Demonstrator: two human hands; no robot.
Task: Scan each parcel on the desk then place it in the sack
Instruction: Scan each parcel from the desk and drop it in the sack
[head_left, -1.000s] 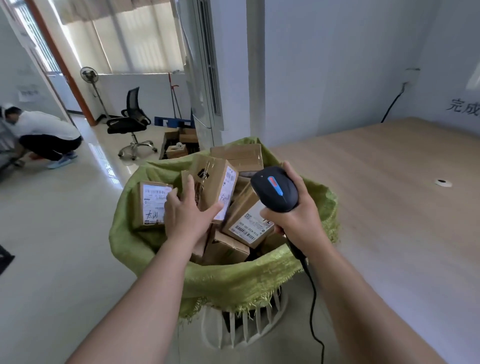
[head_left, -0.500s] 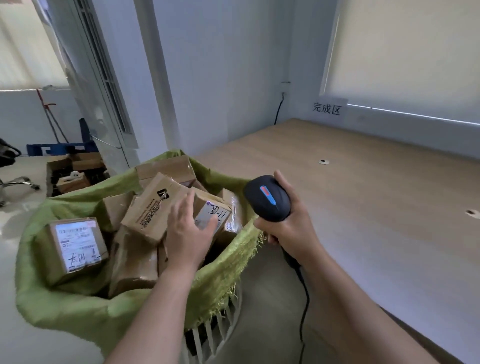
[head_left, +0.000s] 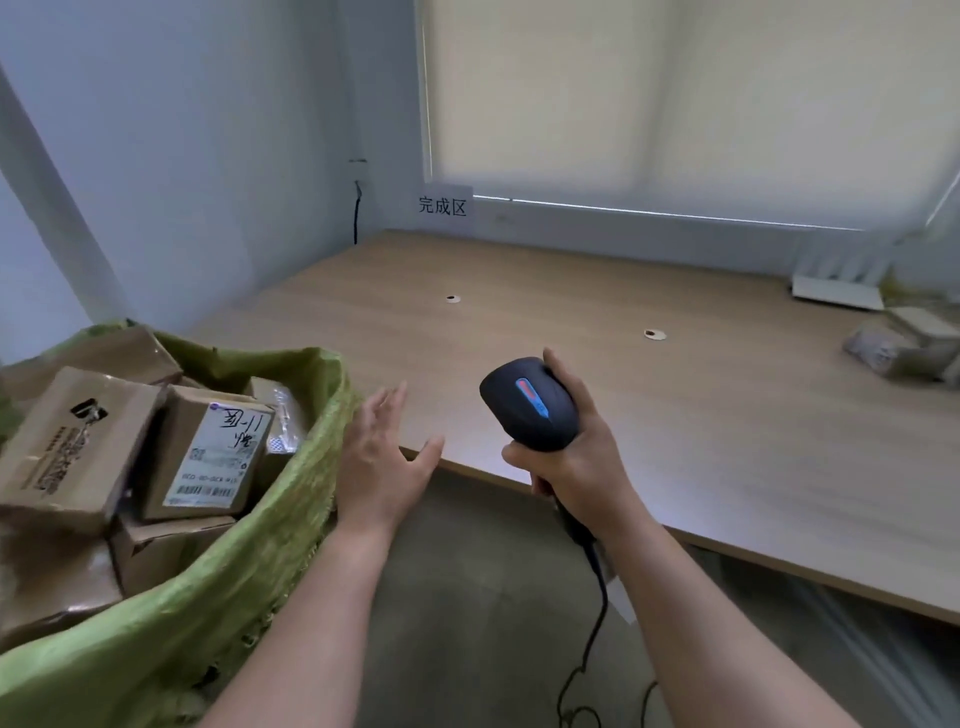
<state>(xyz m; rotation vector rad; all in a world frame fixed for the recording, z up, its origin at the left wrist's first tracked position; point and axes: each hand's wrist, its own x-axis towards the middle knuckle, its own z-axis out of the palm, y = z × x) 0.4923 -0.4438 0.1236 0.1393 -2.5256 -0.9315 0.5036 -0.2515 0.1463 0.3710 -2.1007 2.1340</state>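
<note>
Remaining parcels (head_left: 904, 348) sit far right on the desk (head_left: 675, 415), well apart from the sack (head_left: 291, 519); left hand (head_left: 382, 462) spread and empty, right hand (head_left: 576, 462) wrapped round the scanner (head_left: 530, 405), so reach right, label up, aim squarely.

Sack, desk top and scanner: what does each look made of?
Sack: green woven plastic, probably; coarse weave, frayed rim. Desk: matte light wood-grain, likely laminate rather than solid wood. Scanner, gripped by the right hand: matte black plastic with a glowing strip.
</note>
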